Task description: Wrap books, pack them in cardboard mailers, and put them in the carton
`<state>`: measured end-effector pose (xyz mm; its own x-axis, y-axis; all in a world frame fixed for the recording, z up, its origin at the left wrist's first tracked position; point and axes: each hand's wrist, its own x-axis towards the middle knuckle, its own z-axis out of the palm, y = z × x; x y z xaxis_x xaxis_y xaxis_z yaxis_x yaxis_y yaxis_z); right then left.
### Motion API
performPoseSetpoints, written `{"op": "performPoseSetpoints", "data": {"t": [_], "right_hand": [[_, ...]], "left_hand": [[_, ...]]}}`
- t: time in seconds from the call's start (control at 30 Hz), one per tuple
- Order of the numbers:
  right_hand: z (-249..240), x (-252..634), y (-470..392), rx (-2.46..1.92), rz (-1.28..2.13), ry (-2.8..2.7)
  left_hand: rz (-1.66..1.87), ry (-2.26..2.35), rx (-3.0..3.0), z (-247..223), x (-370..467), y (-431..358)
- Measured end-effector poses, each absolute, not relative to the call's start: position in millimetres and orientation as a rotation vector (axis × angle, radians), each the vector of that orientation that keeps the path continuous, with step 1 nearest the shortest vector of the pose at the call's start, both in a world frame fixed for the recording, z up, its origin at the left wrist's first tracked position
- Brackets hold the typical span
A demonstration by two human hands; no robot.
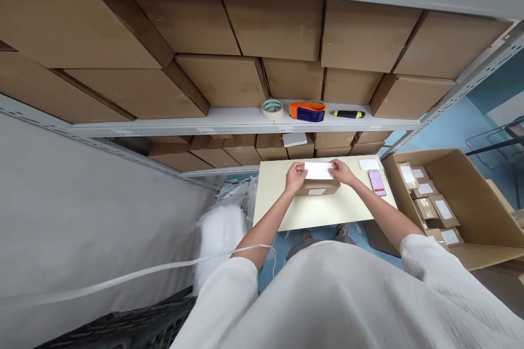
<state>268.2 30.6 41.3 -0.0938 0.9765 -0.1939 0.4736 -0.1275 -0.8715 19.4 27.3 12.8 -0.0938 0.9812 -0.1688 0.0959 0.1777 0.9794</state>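
Note:
A white label point(318, 170) is stretched between my two hands above the top of a small cardboard box point(332, 188). My left hand point(296, 176) pinches its left end with curled fingers. At the other end, my right hand point(342, 171) grips the label between thumb and fingers; a small yellowish patch shows by the fingertips. Another white label point(316, 192) is on the box's near side. The box sits on a pale yellow table point(278, 212). Whether the held label touches the box top, I cannot tell.
On the table's right lie a phone point(377, 183) and white labels point(369, 164). A large open carton point(483, 202) holds several labelled boxes. The shelf point(245, 125) carries a tape roll point(272, 109), an orange-blue tape dispenser point(307, 112) and a utility knife point(347, 114). Plastic wrap point(221, 234) stands left.

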Motion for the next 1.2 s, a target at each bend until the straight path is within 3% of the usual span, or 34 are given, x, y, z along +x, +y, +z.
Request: {"op": "performPoseSetpoints", "data": {"t": [0.67,1.07,1.2], "right_hand": [[9.3,234.6,21.2,-2.060,0.726,-1.906],[8.7,233.0,15.2,-2.093,0.476,-2.006],[6.1,231.9,3.9,-1.913,0.403,-2.163]], "left_hand": [[0.782,1.659,1.700,-22.4,19.4,20.5],[0.579,1.745,1.905,-6.6,19.5,14.1],[0.574,1.533,2.088,-3.3,14.1,9.7]]}}
